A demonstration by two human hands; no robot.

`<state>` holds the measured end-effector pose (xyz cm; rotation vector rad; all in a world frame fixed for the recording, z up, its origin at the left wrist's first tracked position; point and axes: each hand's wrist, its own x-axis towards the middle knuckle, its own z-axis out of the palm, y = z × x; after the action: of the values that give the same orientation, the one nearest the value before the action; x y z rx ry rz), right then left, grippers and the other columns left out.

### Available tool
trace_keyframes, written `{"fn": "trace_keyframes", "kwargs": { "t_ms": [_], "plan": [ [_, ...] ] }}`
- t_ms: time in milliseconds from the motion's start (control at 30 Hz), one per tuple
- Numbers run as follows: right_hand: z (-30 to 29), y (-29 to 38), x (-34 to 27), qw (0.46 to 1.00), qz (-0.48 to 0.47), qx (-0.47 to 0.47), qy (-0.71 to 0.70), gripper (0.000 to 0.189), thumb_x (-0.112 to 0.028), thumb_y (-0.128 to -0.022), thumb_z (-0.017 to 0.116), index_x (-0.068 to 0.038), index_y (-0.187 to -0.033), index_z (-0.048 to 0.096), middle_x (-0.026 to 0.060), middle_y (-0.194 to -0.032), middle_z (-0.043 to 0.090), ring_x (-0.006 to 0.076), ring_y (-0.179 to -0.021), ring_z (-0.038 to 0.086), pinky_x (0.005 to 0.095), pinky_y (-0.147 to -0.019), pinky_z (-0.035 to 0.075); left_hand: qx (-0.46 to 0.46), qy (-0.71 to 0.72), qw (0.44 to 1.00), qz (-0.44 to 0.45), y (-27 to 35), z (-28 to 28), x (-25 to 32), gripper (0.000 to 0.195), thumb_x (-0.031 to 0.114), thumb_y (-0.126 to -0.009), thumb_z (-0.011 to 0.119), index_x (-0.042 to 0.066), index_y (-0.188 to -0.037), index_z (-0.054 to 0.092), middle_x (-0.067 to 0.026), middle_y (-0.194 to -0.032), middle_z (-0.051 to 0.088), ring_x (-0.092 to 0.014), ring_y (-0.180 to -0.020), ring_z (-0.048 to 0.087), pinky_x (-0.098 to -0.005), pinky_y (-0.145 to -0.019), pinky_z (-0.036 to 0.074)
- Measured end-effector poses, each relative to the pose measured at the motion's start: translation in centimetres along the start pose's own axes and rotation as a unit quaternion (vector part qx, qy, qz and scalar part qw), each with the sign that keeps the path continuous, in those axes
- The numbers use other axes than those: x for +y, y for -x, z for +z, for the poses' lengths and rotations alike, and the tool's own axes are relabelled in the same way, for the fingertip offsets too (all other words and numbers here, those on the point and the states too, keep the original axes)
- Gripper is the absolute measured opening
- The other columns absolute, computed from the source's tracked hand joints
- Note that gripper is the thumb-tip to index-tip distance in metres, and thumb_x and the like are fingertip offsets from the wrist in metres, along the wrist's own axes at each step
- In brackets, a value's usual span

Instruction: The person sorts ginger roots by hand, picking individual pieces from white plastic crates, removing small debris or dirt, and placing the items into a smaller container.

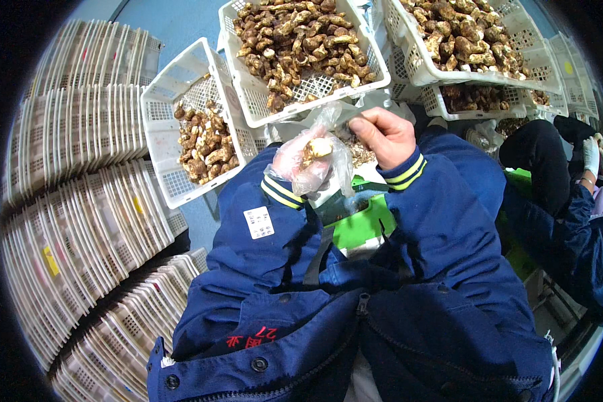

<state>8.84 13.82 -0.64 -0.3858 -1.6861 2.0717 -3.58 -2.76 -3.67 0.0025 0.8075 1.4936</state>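
Note:
My left hand (301,157), covered by a clear plastic bag or glove, holds a brown mushroom with a pale cut end (319,147). To its right, my right hand (388,135) is bare, with thumb and forefinger pinched together; whether something thin is between them cannot be told. Directly beyond both hands stands a white plastic crate (261,119) of brown mushrooms (301,45). A smaller heap of mushrooms (207,145) lies in the white crate (156,145) at the left. Pale scraps (359,151) show below, between my hands.
Tall stacks of white crates (80,120) line the left side. More crates of mushrooms (432,78) stand at the upper right, some stacked. A bright green plastic object (364,223) lies between my legs. At the right sits another person, with white gloves (591,156).

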Motion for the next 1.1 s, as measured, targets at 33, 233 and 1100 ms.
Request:
{"fn": "trace_keyframes", "kwargs": {
  "t_ms": [33,233,1100],
  "plan": [
    [0.1,0.2,0.2,0.999,-0.028,-0.027,-0.019,0.011,-0.011,-0.088,0.064,0.000,-0.089,0.064,-0.0039,-0.071,0.056,0.0027,-0.062,0.045,0.0184,-0.055,0.037,-0.017,0.004,1.000,-0.010,0.0,-0.2,-0.1,0.039,0.016,-0.087,0.060,0.003,-0.123,0.052,0.0015,-0.083,0.057,-0.007,-0.065,0.053,-0.0210,-0.056,0.044],
    [0.1,-0.3,0.1,1.000,-0.002,0.006,0.026,0.011,-0.011,-0.087,0.064,0.000,-0.087,0.064,-0.0044,-0.069,0.055,0.0024,-0.063,0.046,0.0189,-0.058,0.039,0.075,-0.022,0.996,0.036,-0.2,1.4,0.2,0.025,0.026,-0.090,0.059,0.004,-0.103,0.060,-0.0008,-0.076,0.058,-0.010,-0.059,0.054,-0.0222,-0.049,0.042],
    [-0.9,-0.3,0.7,0.985,-0.034,0.025,0.167,0.014,-0.013,-0.084,0.066,0.001,-0.085,0.065,0.0070,-0.072,0.063,0.0093,-0.065,0.057,0.0246,-0.060,0.046,0.218,-0.127,0.961,0.117,-1.0,7.2,2.2,0.092,0.081,-0.075,0.037,0.007,-0.129,0.040,-0.0116,-0.113,0.050,-0.023,-0.078,0.058,-0.0349,-0.061,0.053]
  ]
}}
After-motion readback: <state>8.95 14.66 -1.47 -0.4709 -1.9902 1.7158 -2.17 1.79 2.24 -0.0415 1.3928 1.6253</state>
